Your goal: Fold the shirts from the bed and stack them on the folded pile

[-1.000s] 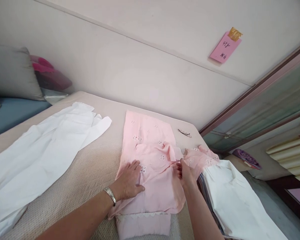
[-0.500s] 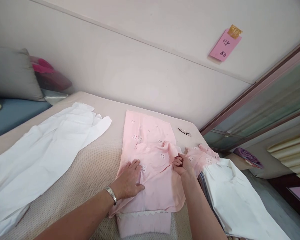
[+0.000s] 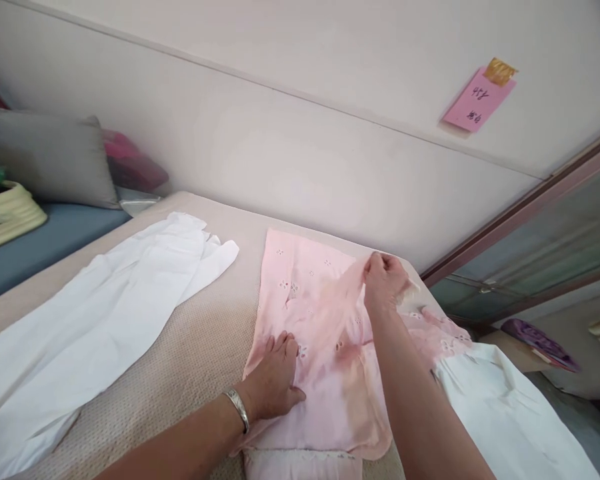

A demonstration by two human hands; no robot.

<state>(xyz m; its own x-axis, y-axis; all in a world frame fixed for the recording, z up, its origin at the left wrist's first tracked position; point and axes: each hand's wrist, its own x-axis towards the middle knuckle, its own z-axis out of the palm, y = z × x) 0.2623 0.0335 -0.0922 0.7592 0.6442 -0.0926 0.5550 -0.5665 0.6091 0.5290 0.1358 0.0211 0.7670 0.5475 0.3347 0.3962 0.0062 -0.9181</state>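
Note:
A pink garment (image 3: 325, 400) with cut-out flower embroidery lies spread on the beige cover of a bed or couch. My left hand (image 3: 274, 377), with a silver bangle at the wrist, rests flat on its left side, fingers stretched out. Closed in a pinch, my right hand (image 3: 386, 277) holds a fold of the pink garment raised at the upper right, and the cloth slants down from it, a little blurred. More pink embroidered cloth spreads to the right, partly behind my right forearm. A pale lining strip with a white trimmed edge shows at the bottom.
White trousers or a similar white garment (image 3: 115, 313) lie to the left. Another white folded cloth (image 3: 510, 407) is at the right edge. A grey cushion (image 3: 55, 157) and a cream basket (image 3: 10, 213) stand at far left. Behind runs a wall with a pink note (image 3: 477, 100).
My right hand has moved up and away, lifting the fold of pink cloth off the surface. My left hand stays flat on the garment. The view has shifted somewhat to the left.

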